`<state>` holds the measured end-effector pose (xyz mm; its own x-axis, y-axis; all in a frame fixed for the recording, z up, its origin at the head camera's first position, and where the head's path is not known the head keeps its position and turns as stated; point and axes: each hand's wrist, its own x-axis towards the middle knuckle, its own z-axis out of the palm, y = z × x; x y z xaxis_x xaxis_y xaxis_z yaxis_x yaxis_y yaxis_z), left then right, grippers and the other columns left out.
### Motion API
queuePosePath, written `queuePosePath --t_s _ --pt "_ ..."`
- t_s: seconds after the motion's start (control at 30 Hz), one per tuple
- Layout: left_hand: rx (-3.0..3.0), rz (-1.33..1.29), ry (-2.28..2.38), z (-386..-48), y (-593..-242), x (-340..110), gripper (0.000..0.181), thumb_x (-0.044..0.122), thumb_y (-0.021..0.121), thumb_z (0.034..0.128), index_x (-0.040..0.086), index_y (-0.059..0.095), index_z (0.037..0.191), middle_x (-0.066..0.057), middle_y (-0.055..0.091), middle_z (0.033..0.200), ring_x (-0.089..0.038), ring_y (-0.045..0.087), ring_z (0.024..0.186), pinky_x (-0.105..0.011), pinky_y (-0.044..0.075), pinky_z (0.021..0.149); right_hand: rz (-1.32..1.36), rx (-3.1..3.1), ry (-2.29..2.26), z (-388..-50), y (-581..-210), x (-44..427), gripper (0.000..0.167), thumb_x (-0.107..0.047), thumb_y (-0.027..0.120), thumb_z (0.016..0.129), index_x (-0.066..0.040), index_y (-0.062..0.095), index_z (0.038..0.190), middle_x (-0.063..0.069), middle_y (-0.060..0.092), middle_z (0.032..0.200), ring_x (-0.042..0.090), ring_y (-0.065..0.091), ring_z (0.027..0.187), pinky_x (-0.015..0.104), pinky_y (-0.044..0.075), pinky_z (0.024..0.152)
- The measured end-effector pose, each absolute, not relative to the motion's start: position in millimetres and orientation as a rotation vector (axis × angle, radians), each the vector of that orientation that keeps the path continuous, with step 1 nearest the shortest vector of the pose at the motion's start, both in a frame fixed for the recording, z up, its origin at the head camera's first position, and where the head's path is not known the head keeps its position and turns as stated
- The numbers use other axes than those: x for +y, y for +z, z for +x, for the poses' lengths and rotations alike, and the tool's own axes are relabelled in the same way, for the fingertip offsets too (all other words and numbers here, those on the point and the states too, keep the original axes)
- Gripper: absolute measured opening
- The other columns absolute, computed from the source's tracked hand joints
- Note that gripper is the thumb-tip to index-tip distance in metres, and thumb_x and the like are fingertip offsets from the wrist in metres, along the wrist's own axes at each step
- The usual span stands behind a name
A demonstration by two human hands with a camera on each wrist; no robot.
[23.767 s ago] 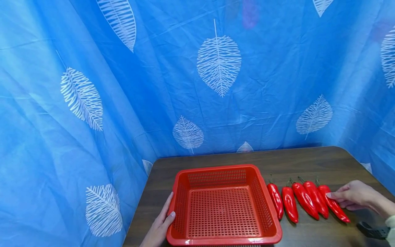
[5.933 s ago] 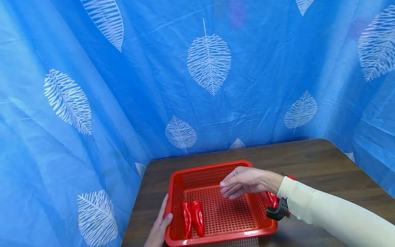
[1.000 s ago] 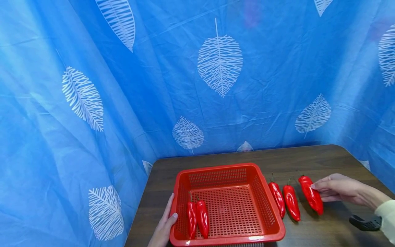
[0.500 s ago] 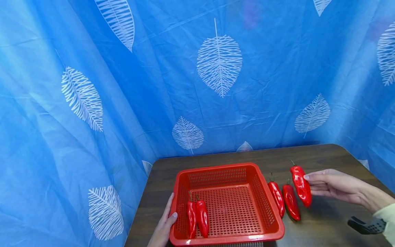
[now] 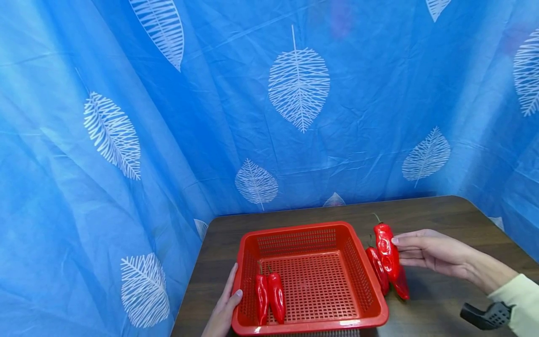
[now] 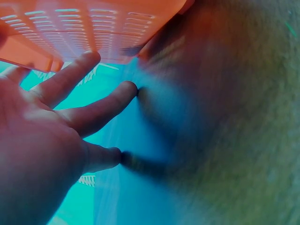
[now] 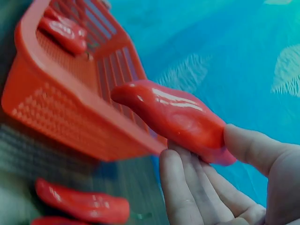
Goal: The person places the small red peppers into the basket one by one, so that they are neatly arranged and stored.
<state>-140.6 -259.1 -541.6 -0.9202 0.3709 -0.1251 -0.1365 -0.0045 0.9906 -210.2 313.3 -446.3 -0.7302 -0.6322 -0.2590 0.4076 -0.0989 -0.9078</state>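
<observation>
In the head view the right hand [image 5: 438, 252] pinches a red pepper [image 5: 386, 248] between thumb and fingers, raised in front of two more peppers at the basket's right side. The right wrist view shows that held pepper [image 7: 178, 115] close up, with a pepper [image 7: 84, 202] lower on the table. The left hand [image 5: 223, 306] rests at the left wall of the red basket [image 5: 309, 326], thumb by the rim. In the left wrist view its fingers [image 6: 77, 77] are spread, one touching the basket's side [image 6: 103, 28]. Two peppers [image 5: 276, 297] lie side by side inside the basket, at its left.
The dark wooden table [image 5: 438, 210] carries the basket. A blue curtain [image 5: 358, 117] with white leaf prints hangs behind and at both sides. A black band [image 5: 486, 316] is by the right wrist, below a pale sleeve [image 5: 520, 299].
Over the last second the right hand has raised the pepper off the table and moved it left. Since the oldest frame, two peppers have come to lie in the basket. The left hand stays nearly still.
</observation>
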Motion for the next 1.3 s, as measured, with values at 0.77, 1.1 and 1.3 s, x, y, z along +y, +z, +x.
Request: queuePosePath --t_s 0.77,1.1,1.3 --pt "1.920 0.218 1.957 -141 -541 -268 0.080 0.033 0.043 0.1191 0.032 -0.013 0.176 -0.033 -0.008 0.180 -0.055 0.042 0.154 -0.056 0.058 0.111 -0.114 1.680 -1.859 -193 -439 170 0.037 -0.021 0.072 0.107 0.004 0.070 0.134 0.013 0.083 0.120 0.025 0.081 0.112 0.041 0.065 0.099" --pt "1.915 0.256 1.958 -142 -543 -273 0.079 0.032 0.042 0.1193 0.032 -0.013 0.176 -0.032 -0.009 0.180 -0.055 0.039 0.155 -0.056 0.057 0.112 -0.089 1.711 -1.800 -195 -448 112 0.042 -0.021 0.074 0.105 0.007 0.070 0.137 0.016 0.082 0.120 0.026 0.081 0.106 0.045 0.065 0.099" --pt "1.906 0.257 1.955 -141 -544 -275 0.079 0.032 0.042 0.1191 0.032 -0.013 0.176 -0.031 -0.010 0.180 -0.057 0.034 0.157 -0.056 0.055 0.113 -0.045 1.736 -1.762 -195 -458 87 0.038 -0.018 0.078 0.101 0.005 0.072 0.131 0.013 0.081 0.113 0.022 0.079 0.098 0.041 0.068 0.092"
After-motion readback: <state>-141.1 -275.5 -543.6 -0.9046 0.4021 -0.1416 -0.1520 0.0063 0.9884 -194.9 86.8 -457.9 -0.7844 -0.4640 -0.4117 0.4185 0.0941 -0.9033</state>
